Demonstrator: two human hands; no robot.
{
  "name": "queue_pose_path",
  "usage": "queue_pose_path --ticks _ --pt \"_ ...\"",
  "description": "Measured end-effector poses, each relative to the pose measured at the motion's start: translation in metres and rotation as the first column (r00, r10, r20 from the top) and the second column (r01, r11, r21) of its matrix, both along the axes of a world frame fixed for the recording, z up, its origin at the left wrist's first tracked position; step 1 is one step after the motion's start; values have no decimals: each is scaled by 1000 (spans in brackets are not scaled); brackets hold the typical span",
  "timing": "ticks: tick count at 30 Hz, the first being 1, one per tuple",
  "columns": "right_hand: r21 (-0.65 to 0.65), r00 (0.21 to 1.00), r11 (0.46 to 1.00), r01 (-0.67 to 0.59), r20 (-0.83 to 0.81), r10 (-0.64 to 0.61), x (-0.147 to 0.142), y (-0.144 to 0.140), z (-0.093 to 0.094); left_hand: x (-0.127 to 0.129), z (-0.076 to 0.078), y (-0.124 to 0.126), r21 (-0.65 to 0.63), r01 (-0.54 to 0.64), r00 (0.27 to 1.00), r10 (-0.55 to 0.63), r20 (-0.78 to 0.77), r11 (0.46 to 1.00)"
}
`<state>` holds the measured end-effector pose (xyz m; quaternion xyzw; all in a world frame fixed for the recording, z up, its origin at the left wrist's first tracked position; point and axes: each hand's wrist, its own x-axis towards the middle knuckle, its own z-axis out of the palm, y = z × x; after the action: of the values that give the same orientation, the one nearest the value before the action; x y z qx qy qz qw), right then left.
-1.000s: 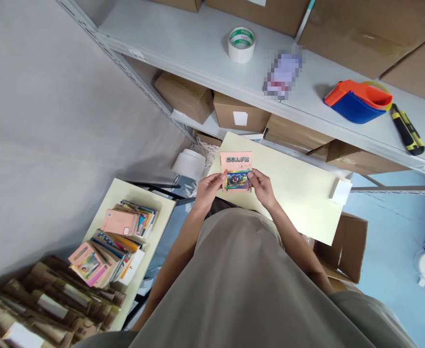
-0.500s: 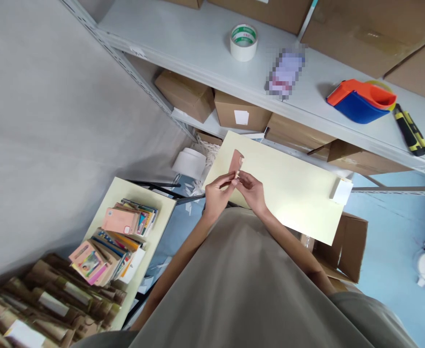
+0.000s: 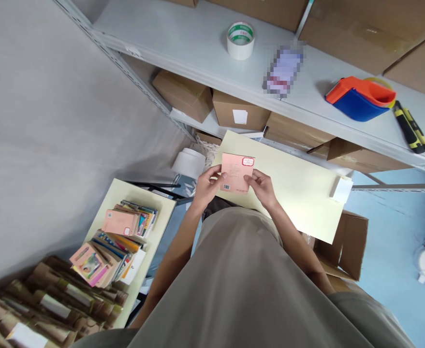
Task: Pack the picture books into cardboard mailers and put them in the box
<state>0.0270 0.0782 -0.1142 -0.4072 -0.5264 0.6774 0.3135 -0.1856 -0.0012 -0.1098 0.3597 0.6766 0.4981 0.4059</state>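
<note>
A small pink book (image 3: 237, 173) is held flat above the pale yellow table (image 3: 292, 193), its cover with a barcode and a red-framed label facing up. My left hand (image 3: 210, 186) grips its left edge, thumb on top and fingers beneath. On the opposite edge my right hand (image 3: 262, 187) pinches it the same way. The fingers under the book are partly hidden.
Stacks of books (image 3: 120, 222) stand on a side table (image 3: 165, 203) at left, beside brown wrapped bundles (image 3: 52, 299). The shelf ahead (image 3: 183, 43) holds a tape roll (image 3: 240, 41), a blurred phone (image 3: 284, 71), a tape dispenser (image 3: 359, 99) and a cutter (image 3: 410, 126). A cardboard box (image 3: 350, 246) sits right.
The pink book, seen nearly edge-on before with both hands close together at its lower end, now lies flat with its cover showing. My hands have moved apart to its two sides.
</note>
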Motion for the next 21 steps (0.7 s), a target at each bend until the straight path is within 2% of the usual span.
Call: queue_pose_path --ticks 2,5,10,14,17,21 --pt "29 999 999 -34 3 34 3 4 2 -3 6 0 14 48 999 -48 -20 999" --pt "95 998 993 -66 -9 68 5 8 3 -5 12 -2 51 60 995 -55 -89 997" --pt "316 993 946 -76 -65 102 6 16 4 -5 15 -4 249 139 968 -79 -236 958" --pt "375 991 923 -90 -62 122 6 22 4 -5 17 -6 322 166 936 -46 -350 932" --pt "360 995 930 -70 -45 93 6 23 3 -5 14 -7 272 110 956 -27 -291 956" --pt "202 998 979 18 58 -30 6 21 -8 -1 -2 -5 154 25 1000 -26 5 988"
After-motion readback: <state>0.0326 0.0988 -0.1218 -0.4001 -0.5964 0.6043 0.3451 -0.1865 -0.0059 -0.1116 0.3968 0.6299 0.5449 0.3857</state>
